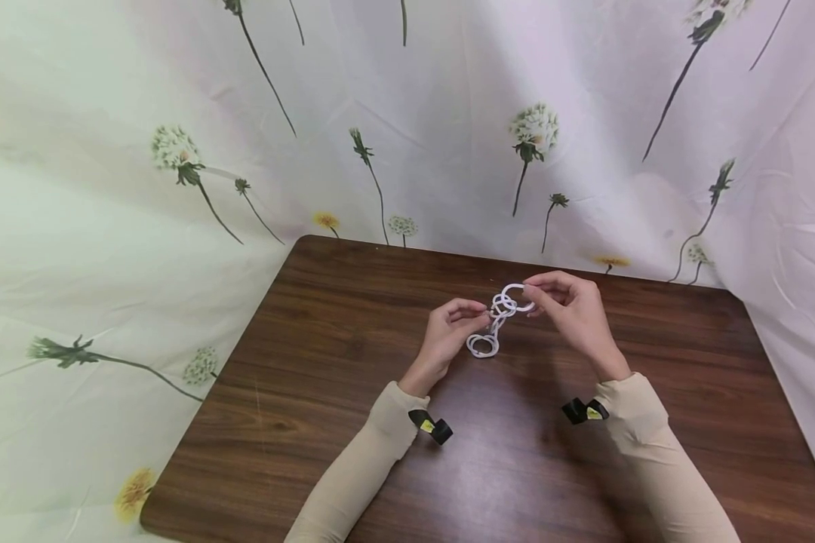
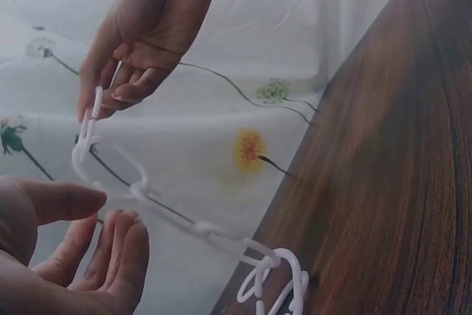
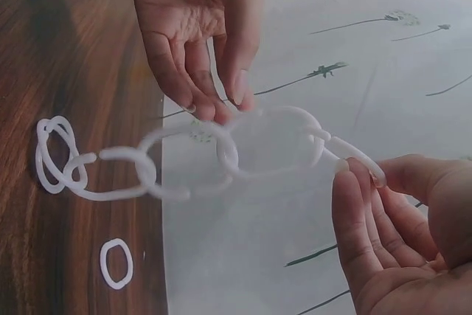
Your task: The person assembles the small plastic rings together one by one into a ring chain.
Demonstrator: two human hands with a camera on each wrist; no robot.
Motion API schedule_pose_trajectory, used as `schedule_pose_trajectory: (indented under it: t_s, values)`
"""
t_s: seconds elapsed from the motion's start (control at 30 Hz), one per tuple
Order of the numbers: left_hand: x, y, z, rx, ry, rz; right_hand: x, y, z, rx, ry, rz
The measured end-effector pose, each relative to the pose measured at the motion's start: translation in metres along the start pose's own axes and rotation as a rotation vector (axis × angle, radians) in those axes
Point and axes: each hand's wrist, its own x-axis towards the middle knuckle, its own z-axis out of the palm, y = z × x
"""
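A chain of white open plastic links [image 1: 502, 302] hangs above the brown table [image 1: 353, 302]. My right hand [image 1: 573, 313] pinches its end link [image 3: 356, 158] between thumb and fingertips. From there the chain slopes down to a bunched pair of links [image 3: 53, 154] at the other end, low over the tabletop. My left hand [image 1: 451, 332] is beside the middle of the chain, fingers loosely bent. In the left wrist view its thumb and fingertips [image 2: 133, 230] lie just below a link [image 2: 110, 154], with no link visible between them. Contact there cannot be told.
A separate white link [image 3: 116, 263] lies on the table in the right wrist view. Behind the table hangs a pale cloth [image 1: 441, 151] printed with dandelions. Black straps with small cameras [image 1: 431, 426] sit on both sleeved wrists.
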Motion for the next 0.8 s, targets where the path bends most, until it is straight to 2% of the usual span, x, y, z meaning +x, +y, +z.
schedule_pose_trajectory:
  t_s: [0.2, 0.4, 0.57, 0.8]
  values:
    - [0.002, 0.002, -0.001, -0.003, 0.000, -0.002, 0.000, 0.002, 0.000, -0.002, -0.006, 0.007]
    - [0.003, 0.008, -0.001, 0.004, -0.001, 0.041, -0.001, 0.009, 0.004, -0.010, -0.041, 0.000]
    - [0.006, 0.013, -0.001, 0.033, -0.027, 0.065, -0.002, 0.013, 0.009, -0.029, -0.064, -0.011]
    - [0.007, 0.018, 0.001, 0.067, -0.074, 0.048, -0.002, 0.012, 0.015, -0.032, -0.087, -0.009]
